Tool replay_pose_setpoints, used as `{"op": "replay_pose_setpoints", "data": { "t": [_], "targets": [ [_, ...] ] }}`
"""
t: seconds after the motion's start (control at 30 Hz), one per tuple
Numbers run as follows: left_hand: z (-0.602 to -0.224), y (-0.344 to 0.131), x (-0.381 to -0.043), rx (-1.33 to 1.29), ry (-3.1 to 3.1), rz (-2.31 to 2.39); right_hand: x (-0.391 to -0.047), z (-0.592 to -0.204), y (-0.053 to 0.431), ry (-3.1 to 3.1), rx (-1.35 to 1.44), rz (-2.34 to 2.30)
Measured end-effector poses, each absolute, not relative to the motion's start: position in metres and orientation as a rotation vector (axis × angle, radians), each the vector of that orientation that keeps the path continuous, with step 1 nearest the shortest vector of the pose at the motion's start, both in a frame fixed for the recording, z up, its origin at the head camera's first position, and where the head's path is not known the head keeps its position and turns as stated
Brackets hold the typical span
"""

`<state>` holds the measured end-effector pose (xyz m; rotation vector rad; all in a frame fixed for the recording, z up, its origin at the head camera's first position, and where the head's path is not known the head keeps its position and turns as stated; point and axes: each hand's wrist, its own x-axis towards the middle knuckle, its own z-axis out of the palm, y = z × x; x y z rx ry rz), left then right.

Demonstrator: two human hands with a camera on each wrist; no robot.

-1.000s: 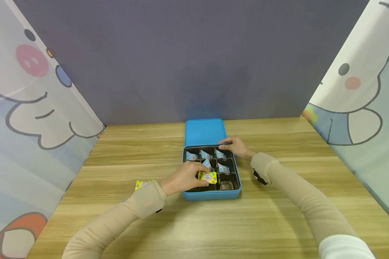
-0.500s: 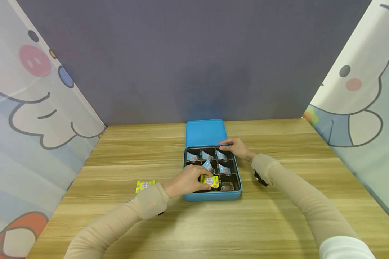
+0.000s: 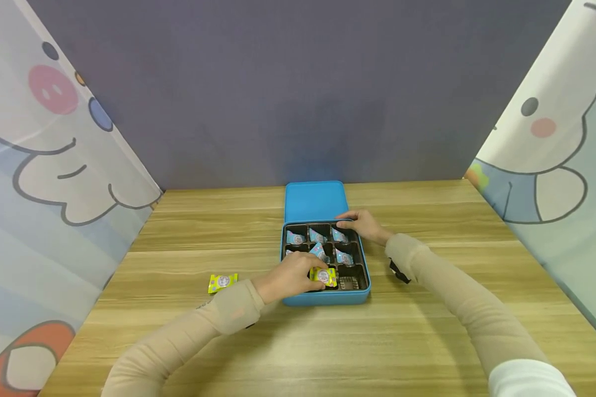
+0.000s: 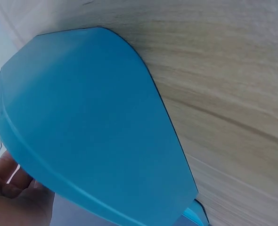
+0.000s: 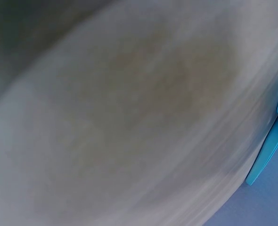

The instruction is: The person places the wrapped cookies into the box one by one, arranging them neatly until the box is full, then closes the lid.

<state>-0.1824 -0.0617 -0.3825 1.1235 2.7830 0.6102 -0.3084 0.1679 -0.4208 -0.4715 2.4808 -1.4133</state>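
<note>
A blue box (image 3: 326,298) with a dark divided tray sits on the table, its lid folded back. Over the front middle compartment, my left hand (image 3: 293,274) pinches a yellow candy packet (image 3: 326,277) between thumb and fingers. My right hand (image 3: 362,225) holds the box's back right rim, fingers behind it and thumb in front. Blue candy packets (image 3: 344,257) fill several back and middle compartments. The front right compartment (image 3: 349,281) shows its bare ribbed bottom. The left hand hides the front left compartment. In the left wrist view, curled fingers (image 4: 19,188) show beyond the blue box wall (image 4: 92,127).
Another yellow candy packet (image 3: 222,282) lies on the wooden table (image 3: 298,353), left of the box. Behind the box, the open lid (image 3: 315,201) reaches close to the grey back panel (image 3: 298,99). Cartoon-printed curtains (image 3: 541,138) stand at both sides.
My left hand has moved slightly right and lowered the yellow packet toward the front middle compartment. The packet on the table has come fully into sight. The right hand has stayed put.
</note>
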Motion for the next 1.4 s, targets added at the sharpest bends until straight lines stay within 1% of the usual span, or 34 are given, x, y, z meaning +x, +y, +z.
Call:
{"op": "replay_pose_setpoints", "data": {
  "t": [0.83,1.03,1.4],
  "targets": [
    [-0.3874,-0.0603,-0.1781,1.153,2.788,0.610,-0.3053,-0.4219,0.1703,2.471,-0.482,-1.417],
    [-0.3846,-0.0598,-0.1793,1.199,2.779,0.619,-0.3069,-0.4201,0.1696,2.480,-0.498,-1.421],
    [-0.3843,-0.0597,-0.1794,1.183,2.767,0.607,-0.3102,-0.4211,0.1689,2.473,-0.490,-1.411]
  ]
}}
